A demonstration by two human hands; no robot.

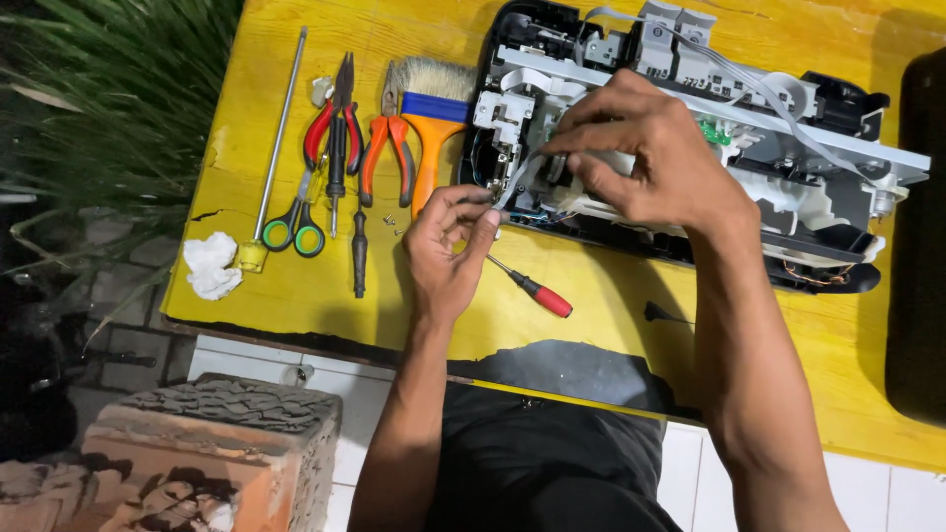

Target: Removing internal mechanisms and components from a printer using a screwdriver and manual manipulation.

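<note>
Both hands are working at the opened printer (690,128) (lying on the yellow tabletop (296,286)): left hand (445,251) and right hand (641,148), grips together, are pinching its flat ribbon cable (514,182); a red-handled screwdriver (532,288) is lying just below.

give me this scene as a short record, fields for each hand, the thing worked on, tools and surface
left hand: left hand pinches the lower end of a flat ribbon cable
right hand: right hand pinches the same cable higher up, over the opened printer
tools: red-handled screwdriver beside the left hand; paintbrush, orange pliers, red pliers, green scissors further left
surface: yellow table
</note>
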